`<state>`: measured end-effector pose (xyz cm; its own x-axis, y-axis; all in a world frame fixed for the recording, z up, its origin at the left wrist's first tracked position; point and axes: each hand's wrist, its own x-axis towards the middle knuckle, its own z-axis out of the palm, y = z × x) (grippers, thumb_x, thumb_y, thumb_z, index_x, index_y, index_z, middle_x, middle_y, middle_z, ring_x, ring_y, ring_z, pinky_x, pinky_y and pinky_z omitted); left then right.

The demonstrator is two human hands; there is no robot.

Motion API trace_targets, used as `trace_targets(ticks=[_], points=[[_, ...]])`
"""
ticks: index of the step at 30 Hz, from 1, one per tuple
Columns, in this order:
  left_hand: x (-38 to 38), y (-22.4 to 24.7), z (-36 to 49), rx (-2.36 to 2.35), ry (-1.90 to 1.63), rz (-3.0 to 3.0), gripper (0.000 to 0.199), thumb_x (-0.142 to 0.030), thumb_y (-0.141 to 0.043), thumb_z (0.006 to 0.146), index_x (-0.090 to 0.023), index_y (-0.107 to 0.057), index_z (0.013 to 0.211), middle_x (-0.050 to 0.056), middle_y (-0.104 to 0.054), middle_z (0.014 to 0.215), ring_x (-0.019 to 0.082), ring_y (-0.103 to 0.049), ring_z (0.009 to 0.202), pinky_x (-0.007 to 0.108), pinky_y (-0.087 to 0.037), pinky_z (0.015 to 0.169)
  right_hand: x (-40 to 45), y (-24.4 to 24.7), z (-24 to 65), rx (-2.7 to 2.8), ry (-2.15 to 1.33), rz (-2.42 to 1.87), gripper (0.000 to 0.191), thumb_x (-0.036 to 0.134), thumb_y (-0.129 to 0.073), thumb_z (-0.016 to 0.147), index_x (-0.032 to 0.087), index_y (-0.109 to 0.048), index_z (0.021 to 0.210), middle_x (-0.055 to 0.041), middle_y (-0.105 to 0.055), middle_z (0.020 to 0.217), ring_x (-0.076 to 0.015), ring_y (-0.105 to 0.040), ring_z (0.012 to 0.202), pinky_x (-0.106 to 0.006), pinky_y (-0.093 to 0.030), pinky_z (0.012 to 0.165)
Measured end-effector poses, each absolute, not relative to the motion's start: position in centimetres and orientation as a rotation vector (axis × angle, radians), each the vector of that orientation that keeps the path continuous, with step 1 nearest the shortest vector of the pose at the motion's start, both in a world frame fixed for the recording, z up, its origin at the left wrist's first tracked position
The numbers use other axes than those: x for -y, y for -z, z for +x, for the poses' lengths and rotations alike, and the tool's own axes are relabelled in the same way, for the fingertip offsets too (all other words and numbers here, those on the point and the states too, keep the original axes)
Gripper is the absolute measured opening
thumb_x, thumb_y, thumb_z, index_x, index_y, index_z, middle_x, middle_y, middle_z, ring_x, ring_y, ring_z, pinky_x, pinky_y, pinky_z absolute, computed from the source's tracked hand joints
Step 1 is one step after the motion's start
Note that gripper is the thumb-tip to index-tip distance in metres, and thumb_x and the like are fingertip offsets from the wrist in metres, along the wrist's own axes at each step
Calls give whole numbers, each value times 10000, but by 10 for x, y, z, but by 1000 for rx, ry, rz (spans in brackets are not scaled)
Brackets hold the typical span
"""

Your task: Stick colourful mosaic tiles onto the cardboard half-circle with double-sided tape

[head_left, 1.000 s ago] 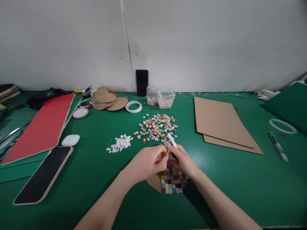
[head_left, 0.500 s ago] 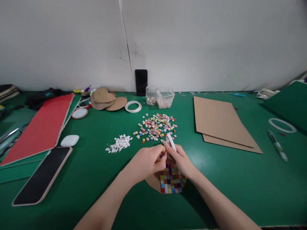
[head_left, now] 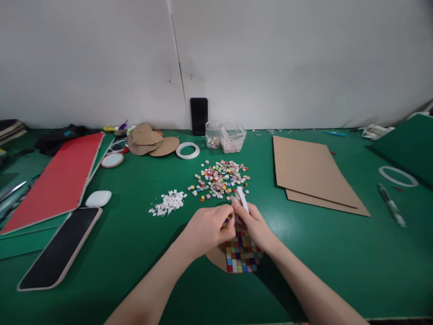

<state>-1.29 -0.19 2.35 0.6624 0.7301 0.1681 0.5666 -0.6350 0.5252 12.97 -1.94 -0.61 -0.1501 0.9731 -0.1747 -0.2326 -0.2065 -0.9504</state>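
Note:
My right hand (head_left: 253, 225) is closed round a flat white strip-shaped object (head_left: 242, 200), whose end sticks up past the thumb; its kind is not clear. Fingertips of my left hand (head_left: 214, 227) are pinched together against those of the right, and whatever they hold is too small or hidden to name. Below both hands lies a round cardboard disc (head_left: 216, 258), partly covered by rows of coloured mosaic tiles (head_left: 241, 258). Just beyond the fingers is a heap of loose coloured tiles (head_left: 219, 178), with a pile of small white paper squares (head_left: 168, 203) to its left.
Two clear plastic containers (head_left: 233, 137) stand at the back beside an upright black phone (head_left: 199, 116). Cardboard sheets (head_left: 307, 169) lie on the right, near a pen (head_left: 391, 205). On the left are a red board (head_left: 57, 180), another phone (head_left: 61, 250) and a white case (head_left: 98, 198).
The white strip in my right hand has tilted and shifted very slightly. Both hands otherwise stay in nearly the same place over the disc.

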Motion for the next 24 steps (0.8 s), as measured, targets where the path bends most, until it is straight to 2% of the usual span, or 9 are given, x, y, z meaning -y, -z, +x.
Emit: trace_targets(ticks=[5,12,18,24], points=[[-2,-24,-17,-1063,-509,2275,74,-171,-384,793,-192,-429,738,-75,-327,539,81,-344,474,203,-268,476,19,4,129,950,-1629,-973,454,512,-551,782,196,-346,529,89,-246,453,-60,-185,414,-221,-162,401],[-3,-25,-22,-1047,-555,2119,71,-191,-401,801,-195,-425,735,-79,-328,551,67,-335,471,177,-268,473,18,2,132,924,-1716,-882,438,453,-522,821,190,-343,521,92,-245,445,-44,-184,375,-222,-116,380],[0,-27,-19,-1017,-474,2193,26,-199,-438,782,-193,-449,759,-87,-295,520,73,-319,462,192,-243,466,17,0,132,885,-1710,-940,433,491,-594,750,190,-360,545,100,-251,449,-40,-171,390,-204,-134,382],[-2,-28,-18,-1004,-410,2195,83,-194,-392,807,-191,-442,741,-76,-333,528,76,-325,465,195,-245,462,17,0,132,882,-1751,-921,441,481,-610,743,188,-352,537,102,-257,447,-35,-170,386,-197,-130,374]])
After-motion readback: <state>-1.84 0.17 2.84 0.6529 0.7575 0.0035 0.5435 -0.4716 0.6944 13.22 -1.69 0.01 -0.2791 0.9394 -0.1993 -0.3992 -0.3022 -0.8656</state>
